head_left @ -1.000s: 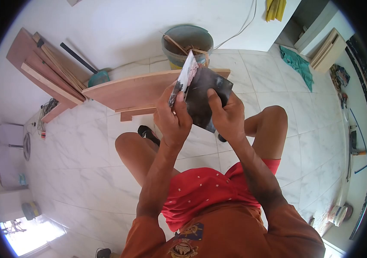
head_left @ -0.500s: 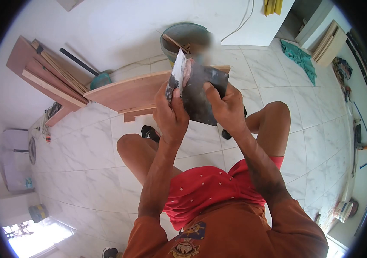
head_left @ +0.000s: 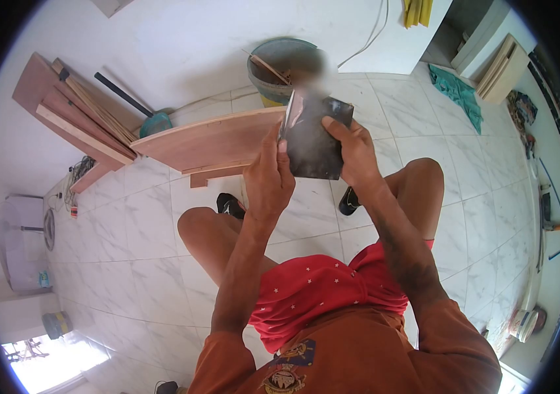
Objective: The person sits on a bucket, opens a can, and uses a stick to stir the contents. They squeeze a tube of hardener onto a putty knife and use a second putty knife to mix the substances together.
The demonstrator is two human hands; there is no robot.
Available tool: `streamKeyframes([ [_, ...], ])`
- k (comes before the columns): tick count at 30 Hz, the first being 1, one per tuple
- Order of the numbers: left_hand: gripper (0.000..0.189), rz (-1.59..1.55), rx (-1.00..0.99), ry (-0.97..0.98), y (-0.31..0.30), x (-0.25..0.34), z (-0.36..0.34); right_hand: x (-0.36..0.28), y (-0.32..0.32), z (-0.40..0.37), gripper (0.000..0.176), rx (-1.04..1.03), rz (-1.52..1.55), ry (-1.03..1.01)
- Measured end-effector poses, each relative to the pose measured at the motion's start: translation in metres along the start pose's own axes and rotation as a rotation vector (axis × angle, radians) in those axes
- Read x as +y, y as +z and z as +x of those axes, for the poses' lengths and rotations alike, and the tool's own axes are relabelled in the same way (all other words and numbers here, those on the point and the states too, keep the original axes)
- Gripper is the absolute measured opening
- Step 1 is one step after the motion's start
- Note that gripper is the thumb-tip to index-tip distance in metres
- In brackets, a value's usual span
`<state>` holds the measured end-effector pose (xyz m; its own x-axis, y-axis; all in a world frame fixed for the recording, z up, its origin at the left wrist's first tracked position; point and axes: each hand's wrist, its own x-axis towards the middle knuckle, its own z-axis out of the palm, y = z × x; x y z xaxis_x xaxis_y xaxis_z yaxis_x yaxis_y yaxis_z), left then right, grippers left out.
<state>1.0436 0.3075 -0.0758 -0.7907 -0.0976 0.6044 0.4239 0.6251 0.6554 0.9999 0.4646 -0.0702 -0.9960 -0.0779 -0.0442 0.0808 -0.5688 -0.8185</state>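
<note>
A thin, dark, glossy folded thing like a booklet is held up in front of me over the floor. At its left edge my left hand is closed, thumb against the near side and fingers behind. My right hand pinches its right side, with the thumb lying on the dark face. A pale, pinkish strip shows along its upper left part. Its top edge is blurred, and I cannot make out any print.
A long wooden board lies ahead, with a bucket of scraps behind it. On the left are a dustpan and leaning planks. A green cloth lies right, near wooden panels.
The two halves of the booklet-like thing have come together, its pale left side folding in. My left hand has shifted slightly right, and the right hand stays on the dark face.
</note>
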Motion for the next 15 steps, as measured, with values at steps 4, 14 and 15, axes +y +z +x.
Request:
streamKeyframes([
  [4,0.025,-0.054,0.035,-0.233,-0.001,-0.018,-0.002,-0.026,-0.012,0.003,0.028,-0.03,0.023,0.032],
  [14,0.033,-1.238,0.102,-0.896,-0.004,-0.036,0.01,-0.095,0.016,-0.04,0.039,-0.375,-1.21,-0.382],
  [15,0.035,-1.287,0.046,-0.906,-0.005,-0.036,0.009,-0.089,0.015,-0.038,0.042,-0.446,-1.255,-0.524],
])
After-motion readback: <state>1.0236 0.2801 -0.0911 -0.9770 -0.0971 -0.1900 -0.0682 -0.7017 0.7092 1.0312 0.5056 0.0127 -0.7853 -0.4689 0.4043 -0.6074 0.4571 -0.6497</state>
